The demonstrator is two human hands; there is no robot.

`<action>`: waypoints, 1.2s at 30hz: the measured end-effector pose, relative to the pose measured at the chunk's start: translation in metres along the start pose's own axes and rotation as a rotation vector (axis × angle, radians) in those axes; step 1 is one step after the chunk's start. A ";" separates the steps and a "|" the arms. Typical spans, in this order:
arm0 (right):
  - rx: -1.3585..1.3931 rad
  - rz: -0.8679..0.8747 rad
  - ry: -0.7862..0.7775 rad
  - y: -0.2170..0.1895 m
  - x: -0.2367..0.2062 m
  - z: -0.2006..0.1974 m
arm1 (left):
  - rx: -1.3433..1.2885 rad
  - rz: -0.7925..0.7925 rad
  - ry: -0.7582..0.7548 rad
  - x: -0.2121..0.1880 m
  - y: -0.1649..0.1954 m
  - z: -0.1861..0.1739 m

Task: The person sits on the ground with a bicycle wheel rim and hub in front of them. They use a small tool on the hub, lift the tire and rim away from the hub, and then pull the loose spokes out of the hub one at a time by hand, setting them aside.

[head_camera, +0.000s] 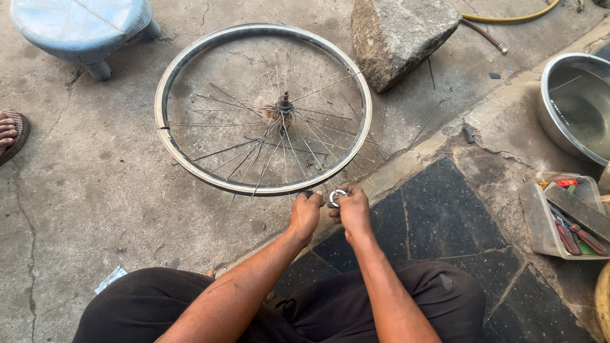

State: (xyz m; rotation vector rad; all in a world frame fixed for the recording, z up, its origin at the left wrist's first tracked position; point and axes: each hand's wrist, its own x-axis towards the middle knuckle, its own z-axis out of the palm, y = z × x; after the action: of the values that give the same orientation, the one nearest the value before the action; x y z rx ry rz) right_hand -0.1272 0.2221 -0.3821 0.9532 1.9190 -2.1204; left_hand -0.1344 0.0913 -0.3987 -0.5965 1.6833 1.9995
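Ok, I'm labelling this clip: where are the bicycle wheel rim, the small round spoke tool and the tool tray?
bicycle wheel rim (166, 136), head view, on its left metal edge.
small round spoke tool (337, 197), head view, on its ring between the hands.
tool tray (540, 222), head view, on its clear left wall.

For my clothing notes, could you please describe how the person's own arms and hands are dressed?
Both forearms are bare, with no sleeves in view. The left hand and right hand wear no gloves; no rings, watch or bracelets are visible. Dark trousers cover the legs below.
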 end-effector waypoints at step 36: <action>-0.928 -0.816 -0.027 -0.047 -0.011 0.000 | 1.218 1.019 -0.202 0.005 0.090 -0.003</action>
State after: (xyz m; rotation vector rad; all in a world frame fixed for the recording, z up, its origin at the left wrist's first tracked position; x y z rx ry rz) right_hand -0.1412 0.2273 -0.3359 -0.0736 3.1062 -1.0669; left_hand -0.1923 0.0756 -0.3315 1.0012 2.8268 0.9289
